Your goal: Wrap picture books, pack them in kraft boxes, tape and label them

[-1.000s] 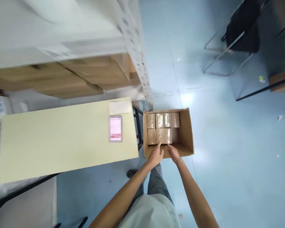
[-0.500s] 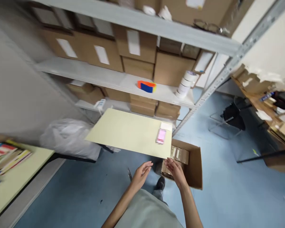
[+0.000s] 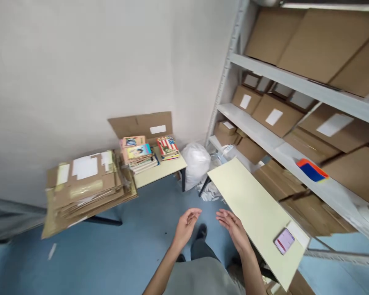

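Note:
Both hands are held up in front of my body, apart from each other, with nothing between them. My left hand (image 3: 186, 225) is above the blue floor, its fingers loosely curved and parted from the thumb. Nearest to my right hand (image 3: 233, 227) is the left edge of a pale yellow table (image 3: 252, 196); its fingers are spread a little and hold nothing. A phone with a lit pink screen (image 3: 284, 241) lies at the table's near end, beside a white sheet (image 3: 298, 233).
Flattened cardboard (image 3: 89, 184) and stacks of books (image 3: 138, 155) lie on another table (image 3: 160, 169) along the wall. A white plastic bag (image 3: 196, 164) stands between the tables. Metal shelves (image 3: 252, 63) with cardboard boxes (image 3: 273, 116) rise at the right.
The view has swung left, so the shelves and pale table now appear further right and the book table is fully seen. Both hands remain raised, apart and holding nothing.

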A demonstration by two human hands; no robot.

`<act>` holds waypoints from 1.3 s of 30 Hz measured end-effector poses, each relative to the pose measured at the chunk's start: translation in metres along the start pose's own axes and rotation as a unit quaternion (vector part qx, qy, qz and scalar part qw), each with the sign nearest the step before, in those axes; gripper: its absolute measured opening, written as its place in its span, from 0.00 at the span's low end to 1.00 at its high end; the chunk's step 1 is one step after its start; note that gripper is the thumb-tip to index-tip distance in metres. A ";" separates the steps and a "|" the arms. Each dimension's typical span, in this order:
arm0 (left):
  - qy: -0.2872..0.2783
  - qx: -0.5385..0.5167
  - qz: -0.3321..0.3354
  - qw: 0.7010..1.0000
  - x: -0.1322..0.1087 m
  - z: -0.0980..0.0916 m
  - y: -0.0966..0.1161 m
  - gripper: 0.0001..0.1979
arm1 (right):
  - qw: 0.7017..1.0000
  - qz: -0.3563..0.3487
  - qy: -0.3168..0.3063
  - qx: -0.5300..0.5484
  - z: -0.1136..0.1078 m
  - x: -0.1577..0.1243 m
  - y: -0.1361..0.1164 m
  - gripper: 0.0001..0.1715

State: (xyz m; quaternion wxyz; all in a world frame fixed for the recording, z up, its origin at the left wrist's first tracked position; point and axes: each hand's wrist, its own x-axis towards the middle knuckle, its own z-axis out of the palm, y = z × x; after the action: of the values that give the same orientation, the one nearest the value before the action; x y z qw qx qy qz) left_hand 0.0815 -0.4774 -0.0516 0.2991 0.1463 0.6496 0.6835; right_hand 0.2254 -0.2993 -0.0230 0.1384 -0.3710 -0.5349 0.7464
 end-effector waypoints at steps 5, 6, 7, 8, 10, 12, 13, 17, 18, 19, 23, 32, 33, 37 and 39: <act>0.088 -0.007 0.012 0.996 0.030 -0.061 0.009 0.22 | 0.996 0.010 -0.080 -0.023 0.075 0.056 -0.017 0.38; 0.102 -0.006 0.016 0.995 0.039 -0.073 0.011 0.23 | 0.995 0.012 -0.094 -0.025 0.088 0.070 -0.018 0.38; 0.117 -0.004 0.019 0.993 0.048 -0.085 0.013 0.24 | 0.994 0.015 -0.109 -0.026 0.101 0.084 -0.019 0.38; 0.134 0.000 0.021 0.991 0.058 -0.097 0.015 0.25 | 0.992 0.020 -0.123 -0.027 0.113 0.098 -0.019 0.38; 0.172 0.011 0.027 0.985 0.080 -0.123 0.019 0.26 | 0.988 0.033 -0.149 -0.031 0.137 0.129 -0.020 0.39; 0.207 0.026 0.030 0.978 0.103 -0.150 0.021 0.25 | 0.984 0.051 -0.168 -0.036 0.161 0.161 -0.022 0.40; 0.222 0.038 0.031 0.974 0.115 -0.165 0.022 0.25 | 0.982 0.057 -0.177 -0.038 0.174 0.176 -0.025 0.40; 0.280 0.150 0.030 0.948 0.166 -0.223 0.030 0.23 | 0.973 0.065 -0.220 -0.038 0.222 0.232 -0.038 0.39; 0.294 0.202 0.032 0.934 0.181 -0.237 0.033 0.23 | 0.971 0.067 -0.228 -0.040 0.234 0.245 -0.041 0.39; 0.304 0.260 0.037 0.916 0.196 -0.251 0.037 0.23 | 0.969 0.071 -0.234 -0.045 0.245 0.257 -0.044 0.40; 0.290 0.454 0.042 0.841 0.257 -0.299 0.050 0.32 | 0.959 0.088 -0.260 -0.068 0.285 0.296 -0.052 0.41; 0.199 0.563 0.037 0.801 0.297 -0.340 0.023 0.34 | 0.936 0.088 -0.321 -0.118 0.347 0.331 -0.061 0.41; 0.198 0.569 0.041 0.797 0.293 -0.341 0.019 0.32 | 0.933 0.085 -0.327 -0.121 0.351 0.331 -0.061 0.41; 0.186 0.571 0.049 0.798 0.282 -0.347 0.018 0.25 | 0.928 0.074 -0.344 -0.123 0.367 0.325 -0.060 0.41; 0.186 0.543 0.045 0.818 0.281 -0.351 0.025 0.22 | 0.929 0.069 -0.342 -0.123 0.373 0.319 -0.060 0.40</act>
State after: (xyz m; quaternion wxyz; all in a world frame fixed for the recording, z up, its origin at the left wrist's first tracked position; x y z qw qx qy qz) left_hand -0.3489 -0.5895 -0.1195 0.0135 0.1839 0.9512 0.2473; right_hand -0.2668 -0.3434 -0.0413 -0.1512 -0.1437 -0.6106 0.7640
